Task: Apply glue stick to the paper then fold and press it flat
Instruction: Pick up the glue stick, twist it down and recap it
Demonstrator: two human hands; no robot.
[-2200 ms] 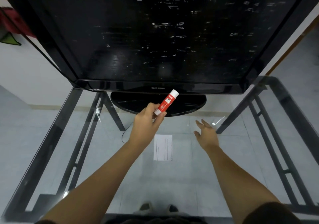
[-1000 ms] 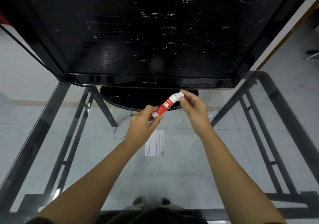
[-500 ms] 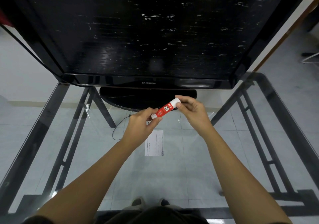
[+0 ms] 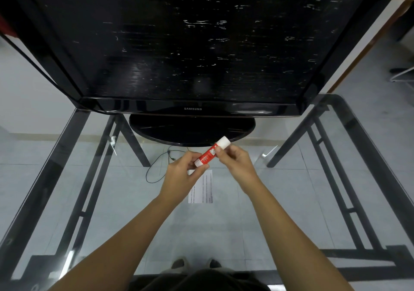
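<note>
Glue stick (image 4: 211, 153), cap on, held tilted above the glass bench (image 4: 235, 228). Left hand (image 4: 183, 174) grip closed on its base; right hand (image 4: 235, 159) grip pinches its upper body. Paper (image 4: 203, 187) lies flat at 6 o'clock of the stick, television (image 4: 190, 44) at 12.

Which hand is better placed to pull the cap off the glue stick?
Right hand: its fingers grip the glue stick just below the white cap. Left hand holds the base.
</note>
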